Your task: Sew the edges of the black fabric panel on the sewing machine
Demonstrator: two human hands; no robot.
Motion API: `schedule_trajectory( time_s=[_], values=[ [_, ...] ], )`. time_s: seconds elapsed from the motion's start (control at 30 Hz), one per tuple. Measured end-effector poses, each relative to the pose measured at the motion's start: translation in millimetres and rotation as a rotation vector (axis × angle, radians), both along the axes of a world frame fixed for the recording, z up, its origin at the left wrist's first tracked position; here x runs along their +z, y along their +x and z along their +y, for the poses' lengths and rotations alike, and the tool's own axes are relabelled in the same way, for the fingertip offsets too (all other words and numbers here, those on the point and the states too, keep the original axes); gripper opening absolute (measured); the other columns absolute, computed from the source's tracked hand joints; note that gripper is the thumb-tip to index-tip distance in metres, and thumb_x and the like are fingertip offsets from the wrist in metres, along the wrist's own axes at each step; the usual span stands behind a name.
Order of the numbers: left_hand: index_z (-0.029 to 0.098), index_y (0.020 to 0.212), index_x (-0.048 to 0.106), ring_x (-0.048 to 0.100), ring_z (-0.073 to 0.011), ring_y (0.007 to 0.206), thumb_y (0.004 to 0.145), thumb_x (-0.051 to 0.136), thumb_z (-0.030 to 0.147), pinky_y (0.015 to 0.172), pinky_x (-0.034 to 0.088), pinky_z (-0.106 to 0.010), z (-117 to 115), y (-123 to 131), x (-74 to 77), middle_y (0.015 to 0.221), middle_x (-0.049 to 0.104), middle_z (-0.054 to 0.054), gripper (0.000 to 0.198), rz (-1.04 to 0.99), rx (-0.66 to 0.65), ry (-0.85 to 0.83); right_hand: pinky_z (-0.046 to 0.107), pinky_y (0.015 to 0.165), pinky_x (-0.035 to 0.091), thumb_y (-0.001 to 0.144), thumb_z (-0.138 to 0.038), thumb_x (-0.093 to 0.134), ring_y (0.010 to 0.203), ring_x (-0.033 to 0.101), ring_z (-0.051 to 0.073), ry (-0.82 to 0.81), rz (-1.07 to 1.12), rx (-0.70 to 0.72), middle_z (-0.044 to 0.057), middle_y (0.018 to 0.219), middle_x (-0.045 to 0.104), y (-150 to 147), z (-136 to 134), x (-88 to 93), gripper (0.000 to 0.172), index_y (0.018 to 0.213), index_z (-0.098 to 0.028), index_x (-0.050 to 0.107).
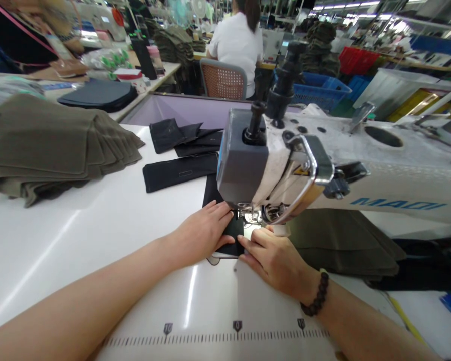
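A black fabric piece [232, 231] lies under the presser foot [244, 213] of a sewing machine [242, 155]. My left hand [201, 233] rests flat on its left part, fingers stretched toward the needle area and thumb apart. At the near right corner, my right hand [274, 258] has its fingers bent, with index finger and thumb closed at the cloth's edge. A dark beaded bracelet [317, 296] circles the right wrist. The machine head hides the fabric's far part.
Black sewn strips [180, 173] lie behind the left hand. Olive fabric stacks [56, 145] sit at left, and more olive panels [338, 240] lie under the machine arm. A ruler scale [218, 337] runs along the front. Ahead, a person in white [236, 42] sits by a chair [224, 80].
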State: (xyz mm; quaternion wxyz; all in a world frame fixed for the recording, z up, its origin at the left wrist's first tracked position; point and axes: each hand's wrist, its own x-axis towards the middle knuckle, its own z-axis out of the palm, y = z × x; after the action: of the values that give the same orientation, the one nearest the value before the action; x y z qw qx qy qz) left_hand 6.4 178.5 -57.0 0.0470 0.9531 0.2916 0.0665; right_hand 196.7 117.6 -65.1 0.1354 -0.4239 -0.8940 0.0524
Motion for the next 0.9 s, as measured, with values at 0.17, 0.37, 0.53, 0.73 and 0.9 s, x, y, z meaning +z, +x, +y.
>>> schedule_trajectory(
  time_s=[0.17, 0.37, 0.53, 0.73, 0.9],
  values=[
    [0.011, 0.087, 0.052, 0.050, -0.0275, 0.097, 0.084, 0.051, 0.031, 0.085, 0.041, -0.041, 0, 0, -0.6, 0.092, 0.053, -0.012, 0.020, -0.006, -0.004, 0.017, 0.032, 0.074, 0.037, 0.085, -0.026, 0.052, 0.072, 0.054, 0.017, -0.011, 0.010, -0.006, 0.007, 0.080, 0.060, -1, -1, -0.8, 0.026, 0.104, -0.011, 0.059],
    [0.009, 0.093, 0.053, 0.051, -0.0272, 0.094, 0.084, 0.052, 0.031, 0.084, 0.041, -0.041, 3, 1, -2.8, 0.095, 0.053, -0.013, 0.025, -0.015, -0.006, 0.035, 0.032, 0.073, 0.037, 0.084, -0.026, 0.053, 0.075, 0.054, 0.019, -0.036, -0.016, -0.044, 0.007, 0.081, 0.060, -1, 1, -0.1, 0.027, 0.106, -0.010, 0.058],
    [0.012, 0.085, 0.058, 0.053, -0.0224, 0.087, 0.086, 0.048, 0.021, 0.078, 0.044, -0.035, -5, 0, 4.6, 0.089, 0.057, -0.008, 0.013, 0.040, -0.121, -0.058, 0.031, 0.069, 0.037, 0.089, -0.027, 0.044, 0.066, 0.051, 0.016, 0.017, 0.055, 0.062, 0.005, 0.072, 0.058, 1, 1, -0.6, 0.025, 0.095, -0.011, 0.062],
    [0.011, 0.081, 0.061, 0.055, -0.0192, 0.087, 0.087, 0.043, 0.012, 0.080, 0.044, -0.030, -12, 0, 12.9, 0.086, 0.060, -0.007, 0.019, 0.094, -0.239, -0.079, 0.031, 0.069, 0.037, 0.092, -0.028, 0.036, 0.061, 0.050, 0.015, 0.047, 0.088, 0.078, 0.003, 0.067, 0.056, 2, -1, -1.3, 0.032, 0.087, -0.013, 0.063],
    [0.012, 0.081, 0.061, 0.054, -0.0187, 0.088, 0.085, 0.046, 0.010, 0.084, 0.042, -0.028, -7, 1, 10.1, 0.084, 0.060, -0.006, 0.016, 0.072, -0.215, -0.060, 0.032, 0.073, 0.037, 0.090, -0.029, 0.042, 0.070, 0.054, 0.016, 0.001, 0.032, -0.009, 0.005, 0.075, 0.059, -1, 1, 0.3, 0.025, 0.094, -0.013, 0.061]
  ],
)
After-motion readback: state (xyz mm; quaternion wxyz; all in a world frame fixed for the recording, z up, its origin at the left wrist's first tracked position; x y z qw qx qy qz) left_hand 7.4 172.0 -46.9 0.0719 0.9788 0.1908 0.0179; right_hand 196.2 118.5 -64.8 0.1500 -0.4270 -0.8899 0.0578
